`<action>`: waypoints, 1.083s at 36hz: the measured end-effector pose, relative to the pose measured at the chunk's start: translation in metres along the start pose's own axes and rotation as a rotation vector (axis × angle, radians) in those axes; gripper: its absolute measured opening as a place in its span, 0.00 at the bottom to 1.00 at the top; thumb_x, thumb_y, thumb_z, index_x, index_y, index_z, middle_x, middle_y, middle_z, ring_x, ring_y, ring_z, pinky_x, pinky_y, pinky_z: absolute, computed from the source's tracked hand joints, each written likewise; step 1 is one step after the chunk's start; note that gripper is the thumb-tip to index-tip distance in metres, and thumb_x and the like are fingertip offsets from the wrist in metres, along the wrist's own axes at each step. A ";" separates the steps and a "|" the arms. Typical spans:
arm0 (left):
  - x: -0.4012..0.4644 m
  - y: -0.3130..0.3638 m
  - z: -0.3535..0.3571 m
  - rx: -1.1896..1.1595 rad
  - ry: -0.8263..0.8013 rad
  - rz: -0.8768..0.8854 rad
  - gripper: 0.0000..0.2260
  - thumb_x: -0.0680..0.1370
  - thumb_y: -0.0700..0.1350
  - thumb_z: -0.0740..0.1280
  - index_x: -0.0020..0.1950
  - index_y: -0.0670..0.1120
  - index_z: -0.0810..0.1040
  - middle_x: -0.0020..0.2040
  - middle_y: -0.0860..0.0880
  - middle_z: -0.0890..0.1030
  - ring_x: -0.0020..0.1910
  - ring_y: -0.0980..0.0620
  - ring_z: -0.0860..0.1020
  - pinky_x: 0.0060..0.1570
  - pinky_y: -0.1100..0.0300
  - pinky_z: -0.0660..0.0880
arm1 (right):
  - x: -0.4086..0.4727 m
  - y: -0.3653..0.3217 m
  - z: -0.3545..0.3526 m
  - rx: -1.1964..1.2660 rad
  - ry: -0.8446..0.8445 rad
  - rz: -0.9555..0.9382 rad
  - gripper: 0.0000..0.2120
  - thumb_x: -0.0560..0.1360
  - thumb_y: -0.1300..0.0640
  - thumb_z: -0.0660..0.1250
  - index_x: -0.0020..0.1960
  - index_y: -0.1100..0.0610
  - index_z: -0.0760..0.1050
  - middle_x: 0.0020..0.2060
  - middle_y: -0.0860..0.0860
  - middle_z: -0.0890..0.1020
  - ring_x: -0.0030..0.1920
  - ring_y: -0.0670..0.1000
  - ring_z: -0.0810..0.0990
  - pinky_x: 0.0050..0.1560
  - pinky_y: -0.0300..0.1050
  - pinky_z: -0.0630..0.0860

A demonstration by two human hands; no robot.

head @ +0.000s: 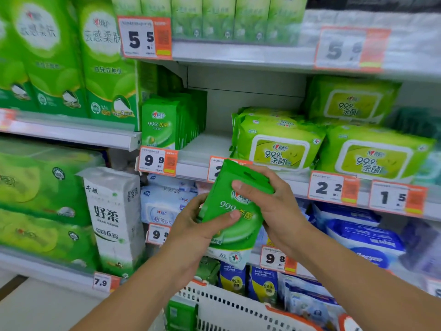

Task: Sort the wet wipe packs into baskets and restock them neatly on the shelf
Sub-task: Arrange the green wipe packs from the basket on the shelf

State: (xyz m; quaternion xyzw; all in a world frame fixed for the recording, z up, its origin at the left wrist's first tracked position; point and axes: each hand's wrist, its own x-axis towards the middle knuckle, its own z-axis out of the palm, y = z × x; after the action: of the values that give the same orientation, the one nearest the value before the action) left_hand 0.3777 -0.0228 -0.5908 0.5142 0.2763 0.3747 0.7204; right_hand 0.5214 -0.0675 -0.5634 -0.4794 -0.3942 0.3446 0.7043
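Supermarket shelving (pixel 238 56) is filling the background. Fingers are being curled round a green wet wipe pack (pixel 232 211): the left hand (pixel 193 225) is pinching its lower edge at eight o'clock, the right hand (pixel 269 201) is gripping its top at two o'clock. Held above the white basket (pixel 229 304), the flat, glossy multipack is judged light, soft and slippery, best gripped by its edges.

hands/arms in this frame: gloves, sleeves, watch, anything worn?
Nothing worn that shows. Left hand and right hand are bare, no gloves, rings or markings visible. Both forearms are bare to the frame edge: no sleeves, watch or bands in view.
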 end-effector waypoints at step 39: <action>0.168 0.040 -0.092 1.288 0.525 0.887 0.44 0.65 0.77 0.61 0.72 0.51 0.70 0.72 0.42 0.67 0.70 0.39 0.65 0.68 0.41 0.66 | 0.261 -0.066 0.095 -1.713 -0.053 0.056 0.40 0.66 0.40 0.79 0.70 0.61 0.72 0.69 0.57 0.75 0.66 0.57 0.75 0.62 0.44 0.73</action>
State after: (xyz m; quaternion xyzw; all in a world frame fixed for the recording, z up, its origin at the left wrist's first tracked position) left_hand 0.3909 0.1727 -0.5848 0.7837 0.3676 0.5004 -0.0183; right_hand 0.5624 0.1760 -0.4203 -0.8473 -0.5230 -0.0436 0.0810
